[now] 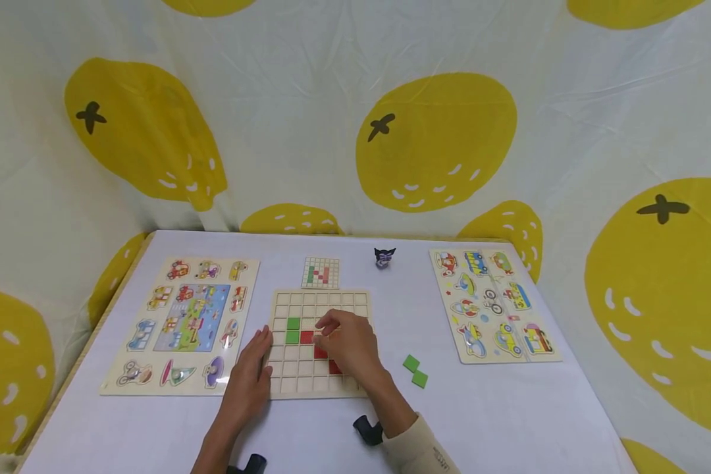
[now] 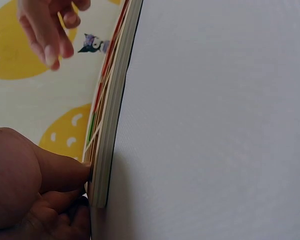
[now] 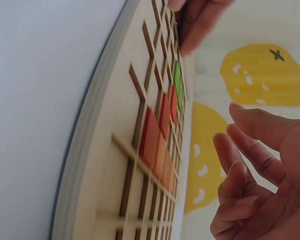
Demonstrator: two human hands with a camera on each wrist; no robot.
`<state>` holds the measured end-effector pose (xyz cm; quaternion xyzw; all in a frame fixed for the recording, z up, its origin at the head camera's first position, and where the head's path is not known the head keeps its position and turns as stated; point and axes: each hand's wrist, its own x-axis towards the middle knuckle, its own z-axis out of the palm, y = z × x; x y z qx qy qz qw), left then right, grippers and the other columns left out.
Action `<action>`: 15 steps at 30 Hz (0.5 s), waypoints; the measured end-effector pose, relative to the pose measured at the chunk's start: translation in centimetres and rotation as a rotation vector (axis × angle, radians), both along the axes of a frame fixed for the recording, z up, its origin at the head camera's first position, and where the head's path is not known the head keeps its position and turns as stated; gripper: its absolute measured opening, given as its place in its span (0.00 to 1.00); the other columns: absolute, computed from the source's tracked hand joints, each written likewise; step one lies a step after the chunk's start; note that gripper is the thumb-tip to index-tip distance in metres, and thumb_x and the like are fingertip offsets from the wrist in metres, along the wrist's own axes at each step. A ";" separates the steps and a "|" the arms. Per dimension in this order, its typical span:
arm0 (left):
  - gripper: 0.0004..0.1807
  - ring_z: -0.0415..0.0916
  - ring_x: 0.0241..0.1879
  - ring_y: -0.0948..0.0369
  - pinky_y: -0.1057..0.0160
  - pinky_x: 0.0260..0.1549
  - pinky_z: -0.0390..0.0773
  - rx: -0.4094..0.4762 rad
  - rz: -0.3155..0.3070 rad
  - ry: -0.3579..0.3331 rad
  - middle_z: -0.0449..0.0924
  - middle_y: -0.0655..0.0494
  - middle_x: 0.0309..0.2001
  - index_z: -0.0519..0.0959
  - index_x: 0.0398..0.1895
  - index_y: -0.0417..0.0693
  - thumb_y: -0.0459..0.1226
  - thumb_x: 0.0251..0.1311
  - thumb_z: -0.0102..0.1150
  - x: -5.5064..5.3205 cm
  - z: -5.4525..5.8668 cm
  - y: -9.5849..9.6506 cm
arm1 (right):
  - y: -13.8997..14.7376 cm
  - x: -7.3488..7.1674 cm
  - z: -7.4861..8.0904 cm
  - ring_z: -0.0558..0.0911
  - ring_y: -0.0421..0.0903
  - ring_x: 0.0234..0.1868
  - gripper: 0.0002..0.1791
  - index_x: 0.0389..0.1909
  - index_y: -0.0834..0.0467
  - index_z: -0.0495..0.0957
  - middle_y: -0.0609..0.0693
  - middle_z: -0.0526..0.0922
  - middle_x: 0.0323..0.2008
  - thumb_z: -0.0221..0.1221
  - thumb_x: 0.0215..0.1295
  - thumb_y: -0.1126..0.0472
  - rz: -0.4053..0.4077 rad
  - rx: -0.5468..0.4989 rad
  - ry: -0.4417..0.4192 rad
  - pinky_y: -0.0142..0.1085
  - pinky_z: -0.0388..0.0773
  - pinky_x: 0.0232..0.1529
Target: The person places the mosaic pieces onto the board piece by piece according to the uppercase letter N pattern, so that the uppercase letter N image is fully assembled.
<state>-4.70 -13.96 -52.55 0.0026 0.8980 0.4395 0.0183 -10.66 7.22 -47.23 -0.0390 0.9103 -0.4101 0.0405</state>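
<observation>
A wooden grid board (image 1: 290,384) lies in front of me, with two green tiles (image 1: 293,323) stacked in one column. Red tiles (image 1: 306,337) step down to the right from them, partly covered by my right hand (image 1: 349,342). That hand hovers over the board with bent fingers. In the right wrist view its thumb and fingers are apart, nothing between them, and red tiles (image 3: 150,132) sit in the grid. My left hand (image 1: 251,372) rests along the board's left edge. Its thumb touches the edge in the left wrist view.
Behind the board lies a small pattern card (image 1: 322,273). Two loose green tiles (image 1: 411,363) lie to the right. Picture puzzle boards flank the work, one on the left (image 1: 192,322) and one on the right (image 1: 492,309). A small dark figurine (image 1: 384,257) stands at the back.
</observation>
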 end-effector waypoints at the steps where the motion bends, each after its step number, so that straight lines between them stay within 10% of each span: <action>1: 0.38 0.47 0.86 0.45 0.43 0.83 0.49 0.001 0.001 0.001 0.53 0.48 0.86 0.60 0.83 0.41 0.23 0.70 0.53 0.0 0.0 0.0 | 0.5 0.2 0.1 0.77 0.40 0.28 0.08 0.41 0.46 0.88 0.39 0.86 0.32 0.75 0.62 0.55 -0.012 -0.010 -0.003 0.34 0.71 0.25; 15: 0.38 0.44 0.87 0.46 0.36 0.83 0.49 0.009 -0.001 -0.034 0.51 0.50 0.87 0.58 0.84 0.43 0.23 0.71 0.53 -0.1 0.0 -0.1 | 7.2 2.7 0.1 0.74 0.43 0.31 0.13 0.42 0.45 0.88 0.41 0.87 0.33 0.78 0.58 0.59 -0.205 0.031 -0.010 0.33 0.70 0.33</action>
